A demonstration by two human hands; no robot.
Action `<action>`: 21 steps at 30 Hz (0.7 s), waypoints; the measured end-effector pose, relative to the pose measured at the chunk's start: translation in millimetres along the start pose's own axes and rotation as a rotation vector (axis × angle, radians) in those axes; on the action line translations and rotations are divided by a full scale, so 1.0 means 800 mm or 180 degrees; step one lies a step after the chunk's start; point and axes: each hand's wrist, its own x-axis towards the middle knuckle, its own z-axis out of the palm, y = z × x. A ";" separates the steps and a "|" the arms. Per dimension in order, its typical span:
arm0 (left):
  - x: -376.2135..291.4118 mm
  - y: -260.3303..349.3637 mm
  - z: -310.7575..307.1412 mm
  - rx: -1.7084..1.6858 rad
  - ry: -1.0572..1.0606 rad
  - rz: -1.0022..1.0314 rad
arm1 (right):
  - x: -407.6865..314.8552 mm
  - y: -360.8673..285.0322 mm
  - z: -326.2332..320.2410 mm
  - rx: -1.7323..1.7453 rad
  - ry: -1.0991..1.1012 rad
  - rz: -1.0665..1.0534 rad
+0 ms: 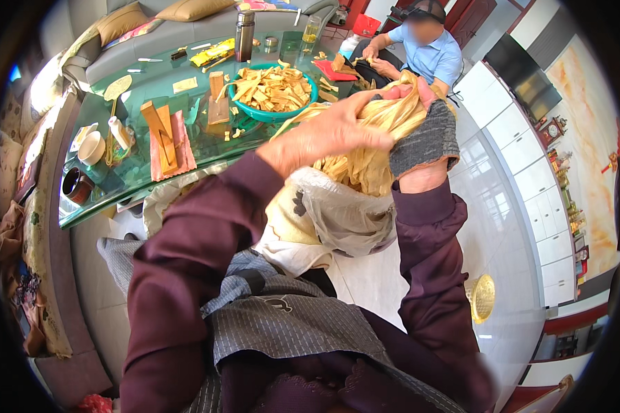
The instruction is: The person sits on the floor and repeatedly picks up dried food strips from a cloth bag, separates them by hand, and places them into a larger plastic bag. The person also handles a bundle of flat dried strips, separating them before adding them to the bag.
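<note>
A bundle of long, pale yellow fibrous strips is raised in front of me at the right. My right hand, wrapped in a grey knit fingerless cuff, grips its upper end. Across its left side lies my left hand, thumb and fingers closed around the strips. More of the same strips hang down into a whitish plastic bag below my hands. Just beyond my left hand, a teal basin on the glass table is heaped with short yellow pieces.
On the glass table are wooden blocks on a pink cloth, another block, a thermos, a white bowl and a dark mug. Another person sits opposite, handling a yellow piece. A gold wastebasket stands right.
</note>
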 end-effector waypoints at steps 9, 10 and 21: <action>-0.007 -0.060 0.047 0.0125 0.1012 0.0385 | 0.008 0.008 0.028 -0.0335 -0.0224 -0.0200; 0.005 -0.047 0.045 0.0336 0.1102 0.0428 | 0.009 0.000 0.034 0.0123 -0.0190 -0.0109; 0.042 0.117 -0.012 0.0888 0.0567 0.0403 | 0.052 -0.087 0.117 -0.0728 -0.2833 -0.0741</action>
